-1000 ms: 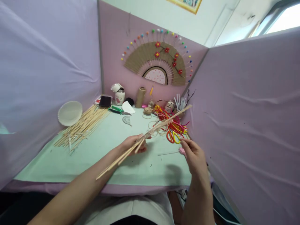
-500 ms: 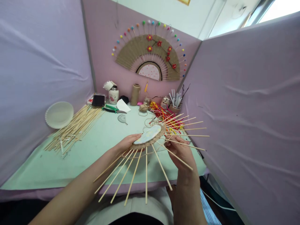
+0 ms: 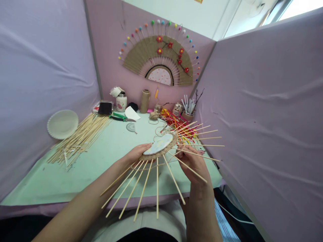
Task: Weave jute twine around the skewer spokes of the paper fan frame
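My left hand (image 3: 138, 153) grips the left end of a half-round cardboard fan base (image 3: 156, 156), its thumb on top. A pale, mottled blue-and-yellow panel (image 3: 159, 144) covers the middle of the base. Several thin wooden sticks (image 3: 157, 191) fan out from the curved rim, toward my lap and to the right. A strand of twine (image 3: 145, 169) crosses the near sticks close to the rim and runs toward my right hand (image 3: 193, 163). The fingers of that hand are pinched together on the twine among the right-hand sticks; the fingertips are partly hidden.
Loose sticks (image 3: 83, 137) lie at the left beside a white scalloped plate (image 3: 63, 124). Green-handled pruners (image 3: 122, 117), a protractor (image 3: 131, 127) and a twine ball (image 3: 153, 116) lie toward the back. Red and yellow cords (image 3: 174, 117) are heaped behind the base. A finished fan (image 3: 143, 53) hangs on the back panel.
The view has shifted very slightly. Both hands and the fan base stay almost where they were, and the right fingers keep their pinch.
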The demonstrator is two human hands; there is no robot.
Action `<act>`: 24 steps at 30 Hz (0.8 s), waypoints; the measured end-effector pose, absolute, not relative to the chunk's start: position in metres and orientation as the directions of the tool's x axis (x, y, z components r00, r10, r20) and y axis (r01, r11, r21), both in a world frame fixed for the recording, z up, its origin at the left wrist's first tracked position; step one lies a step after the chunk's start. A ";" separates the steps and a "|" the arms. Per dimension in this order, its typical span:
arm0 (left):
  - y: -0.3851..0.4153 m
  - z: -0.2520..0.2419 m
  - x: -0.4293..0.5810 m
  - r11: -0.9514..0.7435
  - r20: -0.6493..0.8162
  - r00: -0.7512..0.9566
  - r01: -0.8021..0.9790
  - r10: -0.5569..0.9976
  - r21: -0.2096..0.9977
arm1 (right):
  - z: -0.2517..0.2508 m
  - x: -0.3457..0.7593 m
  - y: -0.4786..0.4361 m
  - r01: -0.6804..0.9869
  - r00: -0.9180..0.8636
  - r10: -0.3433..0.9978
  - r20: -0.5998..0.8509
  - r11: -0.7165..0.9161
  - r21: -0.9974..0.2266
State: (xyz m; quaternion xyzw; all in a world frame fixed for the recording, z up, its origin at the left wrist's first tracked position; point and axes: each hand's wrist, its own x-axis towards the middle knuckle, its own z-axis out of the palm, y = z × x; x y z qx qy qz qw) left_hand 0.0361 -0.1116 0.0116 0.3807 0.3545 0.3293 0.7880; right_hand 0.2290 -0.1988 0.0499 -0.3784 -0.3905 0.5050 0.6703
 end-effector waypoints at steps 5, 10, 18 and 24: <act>-0.112 0.013 0.036 0.503 -0.328 0.513 -0.248 0.793 0.828 | 0.052 0.227 -0.199 -0.394 0.213 0.968 0.131 0.208 -0.895; -0.111 0.010 0.036 0.493 -0.307 0.534 -0.248 0.788 0.834 | 0.051 0.227 -0.199 -0.361 0.193 0.968 0.158 0.220 -0.906; -0.112 0.013 0.036 0.494 -0.334 0.503 -0.225 0.797 0.840 | 0.049 0.229 -0.199 -0.327 0.189 0.968 0.164 0.219 -0.919; -0.112 0.014 0.036 0.505 -0.317 0.540 -0.243 0.780 0.828 | 0.051 0.228 -0.200 -0.341 0.193 0.969 0.154 0.213 -0.916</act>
